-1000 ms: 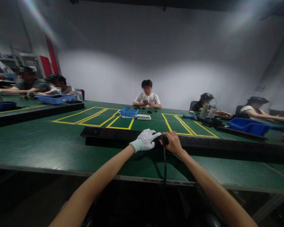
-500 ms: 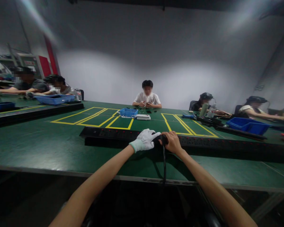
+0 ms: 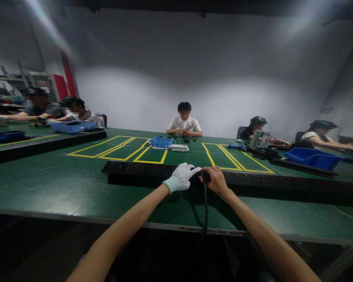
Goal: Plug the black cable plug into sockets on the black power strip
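Note:
A long black power strip (image 3: pixel 153 171) with rows of sockets and small red marks lies across the green table in front of me. My left hand (image 3: pixel 182 176), in a white glove with a mint cuff, is wrapped over the strip and holds it, its index finger pointing towards the plug. Beside it my bare right hand (image 3: pixel 214 179) is closed on a black plug (image 3: pixel 205 176) at the strip's socket face. Whether the plug's pins are inside a socket is hidden. From the plug a black power cord (image 3: pixel 206 211) hangs down past the table's front edge.
Yellow tape outlines mark the green table (image 3: pixel 61 188). Beyond the strip stand a small blue basket (image 3: pixel 161 142) and a white box (image 3: pixel 179 148). Blue trays (image 3: pixel 313 156) and bottles stand at the sides. A person (image 3: pixel 184 121) sits opposite, and several others work left and right.
The view has shifted slightly, so everything sits a little lower and to the right. Both hands keep their places at the strip and plug. The person opposite has brought their hands together.

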Motion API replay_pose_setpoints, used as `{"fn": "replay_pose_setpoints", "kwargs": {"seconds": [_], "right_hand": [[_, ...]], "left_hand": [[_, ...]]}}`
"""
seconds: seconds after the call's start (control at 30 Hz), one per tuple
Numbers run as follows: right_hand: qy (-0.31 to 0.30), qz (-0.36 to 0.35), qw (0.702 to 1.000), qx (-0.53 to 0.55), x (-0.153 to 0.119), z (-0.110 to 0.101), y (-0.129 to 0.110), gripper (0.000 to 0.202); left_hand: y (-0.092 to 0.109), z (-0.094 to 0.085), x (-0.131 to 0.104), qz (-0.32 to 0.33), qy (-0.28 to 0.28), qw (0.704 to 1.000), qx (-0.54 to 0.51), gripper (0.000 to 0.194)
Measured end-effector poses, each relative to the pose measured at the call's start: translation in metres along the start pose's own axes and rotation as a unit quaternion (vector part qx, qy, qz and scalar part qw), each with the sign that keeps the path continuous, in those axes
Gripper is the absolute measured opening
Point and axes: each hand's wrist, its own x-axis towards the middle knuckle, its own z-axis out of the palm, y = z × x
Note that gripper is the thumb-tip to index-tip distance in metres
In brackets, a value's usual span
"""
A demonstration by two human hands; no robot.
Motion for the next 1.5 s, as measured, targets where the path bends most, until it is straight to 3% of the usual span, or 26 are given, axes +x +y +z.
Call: {"fn": "replay_pose_setpoints", "kwargs": {"seconds": [0.37,0.67,1.5], "right_hand": [[-0.009,0.003,1.000,0.000,-0.0012,-0.0010,0.0002,0.030],[-0.009,0.004,1.000,0.002,-0.0010,-0.0015,-0.0024,0.029],[-0.001,-0.001,1.000,-0.010,-0.0007,0.0002,-0.0004,0.027]], "left_hand": [[0.0040,0.0032,0.0021,-0.016,0.022,1.000,0.004,0.071],[0.0086,0.0067,0.0028,-0.026,0.053,0.998,0.012,0.053],[0.0040,0.0089,0.0046,-0.019,0.054,0.998,0.015,0.062]]}}
